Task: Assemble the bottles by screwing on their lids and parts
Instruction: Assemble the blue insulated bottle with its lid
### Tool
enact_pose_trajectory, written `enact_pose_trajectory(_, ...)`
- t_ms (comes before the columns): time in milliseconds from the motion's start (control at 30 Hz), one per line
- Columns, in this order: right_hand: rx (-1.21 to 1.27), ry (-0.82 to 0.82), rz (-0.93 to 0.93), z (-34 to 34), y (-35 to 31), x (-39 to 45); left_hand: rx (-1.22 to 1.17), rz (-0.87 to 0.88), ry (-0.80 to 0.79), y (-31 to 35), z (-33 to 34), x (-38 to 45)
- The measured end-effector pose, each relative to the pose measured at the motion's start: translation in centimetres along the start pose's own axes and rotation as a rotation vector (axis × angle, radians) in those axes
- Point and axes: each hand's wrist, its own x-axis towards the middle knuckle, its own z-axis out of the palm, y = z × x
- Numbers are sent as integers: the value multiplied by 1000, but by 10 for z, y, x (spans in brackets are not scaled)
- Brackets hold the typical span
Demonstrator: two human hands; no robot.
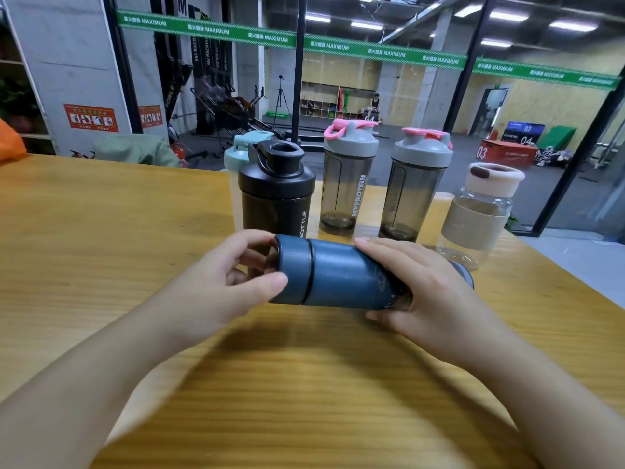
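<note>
The left hand [216, 286] curls its thumb and fingers round the blue screw-on cup [292, 274] at the left end of a blue shaker bottle [348, 277], so this grip is clamped on that end section. The right hand [422, 292] wraps over the bottle's right half, fingers across the top and thumb underneath, clamped on the body. The bottle lies on its side, held across the middle of the view just above the wooden bench [304, 384]; whether it touches the wood is hard to tell. A dark seam separates the cup from the body. A grey end [465, 272], probably the lid, shows past the right hand.

Beyond the hands, a row of bottles stands upright on the far part of the bench. At the left is a black shaker [275, 191] with its spout open, and a pale bottle with a mint-green lid [238, 154] stands just behind it. To the right are two smoky transparent shakers, each with a grey lid and pink cap: the MYPROTEIN shaker [348, 184] and the second grey-lidded shaker [417, 187]. Farthest right stands a clear glass bottle [480, 214] with a beige sleeve and a cream lid.
</note>
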Motion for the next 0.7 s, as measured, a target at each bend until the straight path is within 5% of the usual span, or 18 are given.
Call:
enact_pose_trajectory(333, 1, 1, 4, 0, 1, 0, 202, 199, -67, 3, -4, -3)
enact_pose_trajectory(700, -13, -10, -11, 0, -2, 0, 41, -53, 55, 0, 3, 0)
